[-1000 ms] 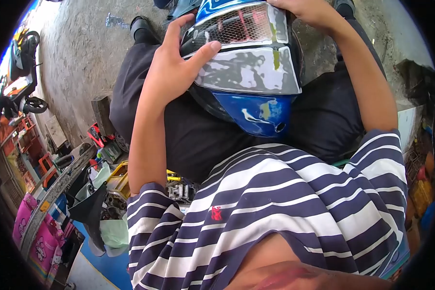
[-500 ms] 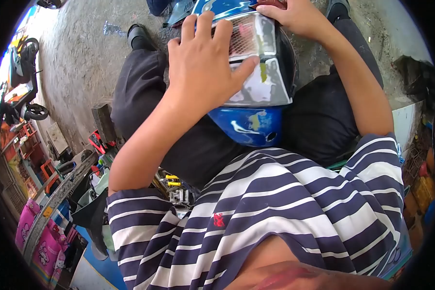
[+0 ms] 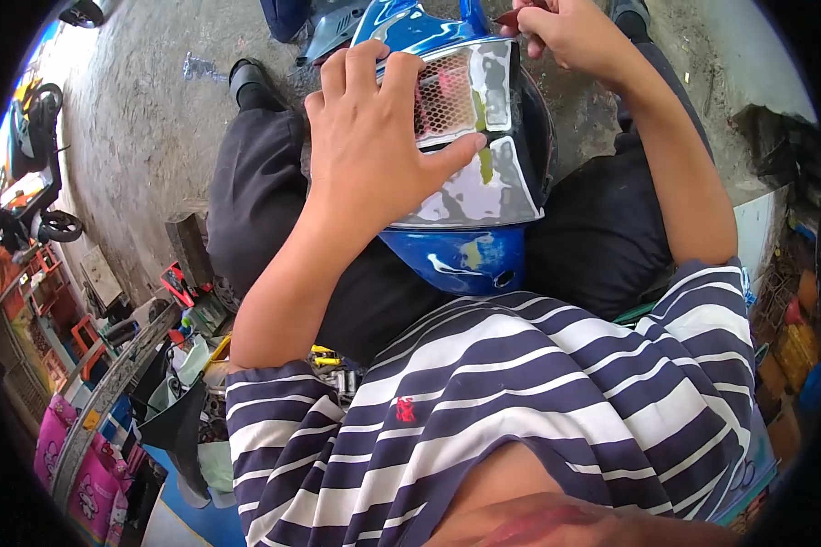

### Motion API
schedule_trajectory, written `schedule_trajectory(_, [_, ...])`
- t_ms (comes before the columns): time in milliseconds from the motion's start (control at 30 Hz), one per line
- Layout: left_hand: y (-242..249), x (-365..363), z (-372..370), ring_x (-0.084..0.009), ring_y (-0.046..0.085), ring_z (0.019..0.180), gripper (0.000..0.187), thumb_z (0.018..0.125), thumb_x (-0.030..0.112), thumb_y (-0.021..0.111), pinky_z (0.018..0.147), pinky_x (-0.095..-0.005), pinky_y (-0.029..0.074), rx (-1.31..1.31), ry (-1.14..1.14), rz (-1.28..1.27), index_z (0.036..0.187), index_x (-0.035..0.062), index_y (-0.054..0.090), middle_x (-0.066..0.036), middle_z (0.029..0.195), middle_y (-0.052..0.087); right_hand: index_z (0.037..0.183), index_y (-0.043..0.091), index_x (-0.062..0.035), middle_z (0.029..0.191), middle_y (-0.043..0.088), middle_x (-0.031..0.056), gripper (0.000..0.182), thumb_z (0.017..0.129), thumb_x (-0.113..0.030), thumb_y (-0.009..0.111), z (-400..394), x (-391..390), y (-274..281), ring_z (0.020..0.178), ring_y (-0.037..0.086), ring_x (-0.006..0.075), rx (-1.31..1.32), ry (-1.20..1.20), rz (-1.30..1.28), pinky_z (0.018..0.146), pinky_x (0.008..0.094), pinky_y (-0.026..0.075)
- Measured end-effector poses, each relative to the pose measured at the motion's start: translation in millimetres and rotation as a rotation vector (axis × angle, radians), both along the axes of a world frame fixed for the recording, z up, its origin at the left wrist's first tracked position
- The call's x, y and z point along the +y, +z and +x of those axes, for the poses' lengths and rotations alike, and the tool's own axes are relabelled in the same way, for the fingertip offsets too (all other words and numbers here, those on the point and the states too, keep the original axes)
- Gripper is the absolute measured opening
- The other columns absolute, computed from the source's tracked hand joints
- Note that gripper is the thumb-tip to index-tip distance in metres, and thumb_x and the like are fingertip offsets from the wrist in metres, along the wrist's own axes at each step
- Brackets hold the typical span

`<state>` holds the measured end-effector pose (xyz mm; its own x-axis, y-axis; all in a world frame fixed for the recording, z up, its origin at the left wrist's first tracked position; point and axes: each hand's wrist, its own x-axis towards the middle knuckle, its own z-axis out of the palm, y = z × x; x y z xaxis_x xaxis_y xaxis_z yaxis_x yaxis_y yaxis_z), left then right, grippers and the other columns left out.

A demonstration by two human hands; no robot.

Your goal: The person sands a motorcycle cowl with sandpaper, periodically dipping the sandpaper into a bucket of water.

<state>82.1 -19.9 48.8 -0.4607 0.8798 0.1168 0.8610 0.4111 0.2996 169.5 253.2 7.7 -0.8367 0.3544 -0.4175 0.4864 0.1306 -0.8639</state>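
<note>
A blue panel point(image 3: 456, 255) with a grey and white patchy surface and a honeycomb mesh point(image 3: 444, 96) lies across the lap. Spread over the left part of the mesh section, my left hand point(image 3: 365, 137) rests palm down with its fingers apart and its thumb near the middle seam. At the panel's upper right, my right hand point(image 3: 570, 36) is closed on a thin dark red-brown piece point(image 3: 508, 17), raised beside the blue upper part. Most of that piece is hidden by the fingers.
A grey and blue part point(image 3: 336, 32) lies on the concrete floor point(image 3: 146, 118) beyond the panel. Left stand a motorbike point(image 3: 32, 155), a long grey bar point(image 3: 109, 383) and pink cloth point(image 3: 82, 465). Tools with yellow handles point(image 3: 324, 356) lie beside the left thigh.
My right hand has lifted off the panel's top edge and moved slightly right. The panel appears slightly lower in view, with my left hand still on it.
</note>
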Motion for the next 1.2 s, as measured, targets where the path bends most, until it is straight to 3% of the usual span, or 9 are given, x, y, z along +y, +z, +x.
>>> schedule_trajectory(133, [-1, -1, -1, -0.0415, 0.047, 0.138, 0.080, 0.076, 0.056, 0.091, 0.104, -0.0584, 0.043, -0.021, 0.005, 0.013, 0.131, 0.0058, 0.064, -0.022, 0.145, 0.054, 0.103, 0.072, -0.0020, 0.088, 0.071, 0.0047, 0.009, 0.095, -0.004, 0.067, -3, 0, 12, 0.072, 0.068, 0.0146, 0.021, -0.010, -0.074, 0.068, 0.0319, 0.056])
schedule_trajectory(233, [0, -3, -3, -0.0409, 0.048, 0.138, 0.081, 0.075, 0.057, 0.091, 0.104, -0.0583, 0.043, -0.045, 0.014, 0.029, 0.132, 0.0066, 0.065, -0.022, 0.145, 0.055, 0.108, 0.075, -0.0001, 0.093, 0.073, 0.0050, 0.014, 0.095, -0.005, 0.076, -3, -6, 4, 0.082, 0.069, 0.0137, 0.356, 0.030, 0.019, 0.078, 0.0303, 0.057])
schedule_trajectory(333, [0, -7, -4, -0.0419, 0.050, 0.138, 0.080, 0.078, 0.054, 0.091, 0.111, -0.0553, 0.043, -0.050, 0.027, 0.045, 0.135, 0.0066, 0.063, -0.019, 0.143, 0.056, 0.108, 0.076, 0.0010, 0.099, 0.075, 0.0054, 0.015, 0.094, -0.004, 0.080, -1, -20, 17, 0.092, 0.069, 0.0120, 0.287, -0.035, 0.201, 0.086, 0.0284, 0.055])
schedule_trajectory(433, [-4, -6, -3, -0.0404, 0.051, 0.138, 0.074, 0.082, 0.052, 0.089, 0.110, -0.0539, 0.043, -0.023, 0.028, 0.087, 0.136, 0.0080, 0.064, -0.018, 0.143, 0.057, 0.118, 0.074, 0.0007, 0.107, 0.075, 0.0053, 0.023, 0.096, -0.004, 0.079, 3, -30, 3, 0.097, 0.069, 0.0111, 0.442, 0.053, 0.296, 0.089, 0.0284, 0.054])
schedule_trajectory(533, [-11, -5, -6, -0.0385, 0.055, 0.135, 0.065, 0.089, 0.047, 0.084, 0.109, -0.0522, 0.043, -0.051, 0.081, 0.136, 0.138, 0.0091, 0.064, -0.015, 0.139, 0.061, 0.113, 0.075, 0.0006, 0.104, 0.069, 0.0060, 0.014, 0.100, -0.005, 0.073, 8, -39, 2, 0.097, 0.067, 0.0173, 0.481, 0.278, 0.327, 0.089, 0.0312, 0.053])
schedule_trajectory(567, [-12, -5, -7, -0.0376, 0.056, 0.133, 0.059, 0.091, 0.044, 0.082, 0.109, -0.0517, 0.043, -0.082, 0.100, 0.178, 0.136, 0.0099, 0.065, -0.014, 0.137, 0.062, 0.115, 0.076, 0.0014, 0.101, 0.067, 0.0029, 0.016, 0.103, -0.009, 0.072, 8, -41, 2, 0.093, 0.064, 0.0105, 0.482, 0.348, 0.295, 0.085, 0.0275, 0.052])
schedule_trajectory(833, [-16, -5, -10, -0.0328, 0.060, 0.127, 0.025, 0.098, 0.029, 0.077, 0.108, -0.0476, 0.043, -0.114, 0.077, 0.291, 0.119, 0.0150, 0.077, -0.009, 0.126, 0.069, 0.120, 0.078, 0.0005, 0.106, 0.077, 0.0084, 0.025, 0.102, -0.017, 0.075, 14, -36, 22, 0.098, 0.071, 0.0159, 0.383, 0.439, 0.076, 0.092, 0.0323, 0.056])
schedule_trajectory(1100, [-22, -2, -17, -0.0348, 0.060, 0.124, 0.026, 0.098, 0.030, 0.075, 0.103, -0.0518, 0.043, -0.143, 0.082, 0.311, 0.114, 0.0092, 0.076, -0.010, 0.125, 0.069, 0.130, 0.071, -0.0012, 0.110, 0.075, 0.0036, 0.036, 0.095, -0.003, 0.081, 13, -28, 45, 0.100, 0.068, 0.0108, 0.282, 0.262, -0.312, 0.091, 0.0279, 0.054])
schedule_trajectory(1200, [-24, 1, -18, -0.0353, 0.060, 0.123, 0.025, 0.099, 0.029, 0.074, 0.103, -0.0524, 0.043, -0.144, 0.094, 0.309, 0.112, 0.0077, 0.074, -0.011, 0.125, 0.069, 0.139, 0.065, -0.0015, 0.111, 0.075, 0.0035, 0.047, 0.095, -0.001, 0.080, 12, -23, 35, 0.101, 0.069, 0.0110, 0.251, 0.215, -0.286, 0.094, 0.0285, 0.054])
